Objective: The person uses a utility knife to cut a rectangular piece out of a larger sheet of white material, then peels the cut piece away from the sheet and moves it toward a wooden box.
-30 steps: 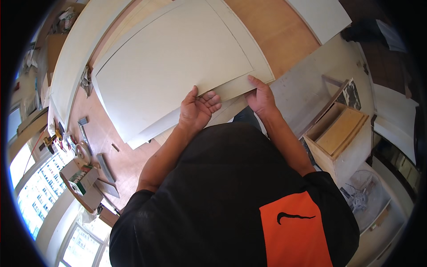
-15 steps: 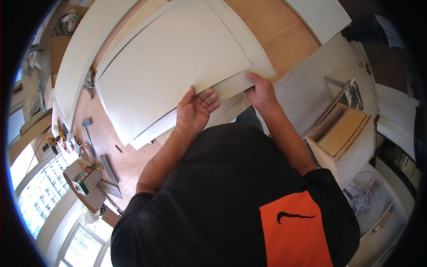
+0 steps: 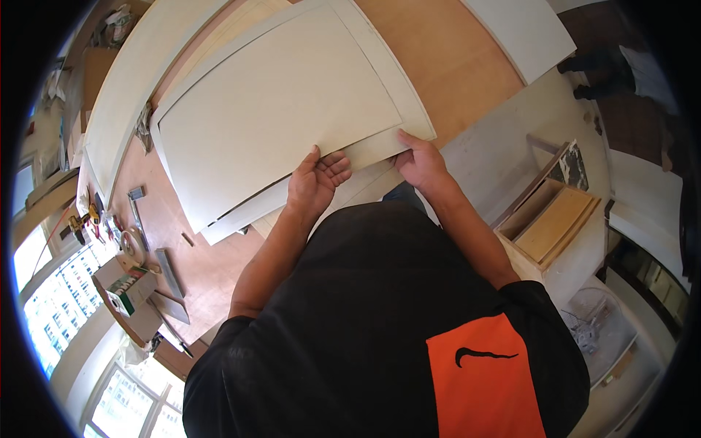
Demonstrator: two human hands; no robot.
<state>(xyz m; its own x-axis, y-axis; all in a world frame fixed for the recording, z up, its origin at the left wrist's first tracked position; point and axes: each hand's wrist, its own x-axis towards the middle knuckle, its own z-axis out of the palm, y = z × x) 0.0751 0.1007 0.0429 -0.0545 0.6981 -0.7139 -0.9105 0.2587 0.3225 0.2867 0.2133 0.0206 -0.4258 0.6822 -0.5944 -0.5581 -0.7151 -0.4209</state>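
Note:
A large white inner panel (image 3: 270, 109) lies within a wider pale frame board (image 3: 376, 147), with a thin dark gap along their edges. At the gap on the near side, my left hand (image 3: 315, 179) is palm up. Its thumb rests by the panel's edge and its fingers are loosely curled and apart, with nothing visible in them. My right hand (image 3: 422, 166) pinches the near right corner of the frame board, thumb on top and the other fingers partly hidden beneath.
Beneath lies a reddish-brown plywood worktop (image 3: 208, 270). Left of the boards are a hammer (image 3: 137, 208), a tape roll (image 3: 133, 244), a metal bar (image 3: 168, 274) and a green box (image 3: 131, 292). A wooden drawer box (image 3: 555, 226) and a fan (image 3: 591, 328) stand right; another person (image 3: 606, 73) is far right.
The panel and frame board have shifted slightly left in the view, with both hands moving along. My right hand keeps its hold at the corner.

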